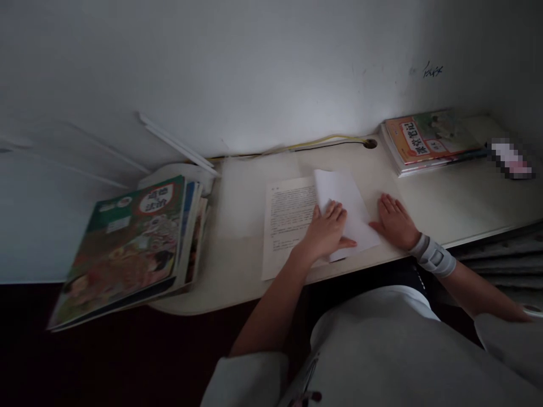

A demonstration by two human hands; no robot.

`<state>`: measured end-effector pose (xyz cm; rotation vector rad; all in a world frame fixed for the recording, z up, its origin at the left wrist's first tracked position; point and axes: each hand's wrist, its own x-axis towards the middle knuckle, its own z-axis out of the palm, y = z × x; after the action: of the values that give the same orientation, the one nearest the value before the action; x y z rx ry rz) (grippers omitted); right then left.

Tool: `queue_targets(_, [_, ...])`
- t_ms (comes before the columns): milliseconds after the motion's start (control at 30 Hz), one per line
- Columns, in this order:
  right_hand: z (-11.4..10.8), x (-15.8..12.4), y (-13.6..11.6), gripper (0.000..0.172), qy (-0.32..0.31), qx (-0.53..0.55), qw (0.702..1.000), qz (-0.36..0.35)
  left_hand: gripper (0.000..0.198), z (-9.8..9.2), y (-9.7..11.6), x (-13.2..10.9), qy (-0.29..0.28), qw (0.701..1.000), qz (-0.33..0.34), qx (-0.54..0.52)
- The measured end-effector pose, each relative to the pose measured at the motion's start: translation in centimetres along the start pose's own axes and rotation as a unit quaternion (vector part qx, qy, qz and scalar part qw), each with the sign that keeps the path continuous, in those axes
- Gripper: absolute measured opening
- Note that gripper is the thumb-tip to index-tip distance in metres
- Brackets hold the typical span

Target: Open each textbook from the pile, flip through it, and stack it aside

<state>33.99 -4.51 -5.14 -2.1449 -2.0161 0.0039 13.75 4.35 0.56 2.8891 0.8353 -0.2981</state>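
Note:
My left hand lies flat with fingers spread on a folded white sheet of paper, pressing on its left side. Under the sheet's left edge lies a printed page covered with lines of text; part of it is hidden by the sheet and my left forearm. Just right of the white sheet, my right hand rests palm down on the desk, fingers stretched out and holding nothing. A grey band is around the right wrist.
A stack of books with a green cover overhangs the desk's left side. Farther right, more books with an orange cover lie by the wall, near a blurred-out object. A yellow cable runs along the wall into a round hole.

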Motion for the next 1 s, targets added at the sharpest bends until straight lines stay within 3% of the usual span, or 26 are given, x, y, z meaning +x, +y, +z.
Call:
queue_targets(233, [0.7, -0.1, 0.7, 0.059, 0.004, 0.049, 0.999, 0.005, 0.086, 0.9, 2.3, 0.6, 0.047, 0.997, -0.055, 0.01])
queue_targets(500, [1.2, -0.1, 0.7, 0.051, 0.028, 0.073, 0.997, 0.009, 0.085, 1.0, 2.1, 0.4, 0.051, 0.997, -0.058, 0.01])
queue_targets(733, [1.3, -0.2, 1.3, 0.056, 0.046, 0.105, 0.993, 0.009, 0.083, 1.8, 3.1, 1.5, 0.075, 0.996, -0.057, 0.006])
queue_targets(1000, [0.1, -0.2, 2.0, 0.055, 0.068, 0.258, 0.962, 0.064, 0.082, 1.5, 4.5, 3.2, 0.085, 0.992, -0.096, -0.008])
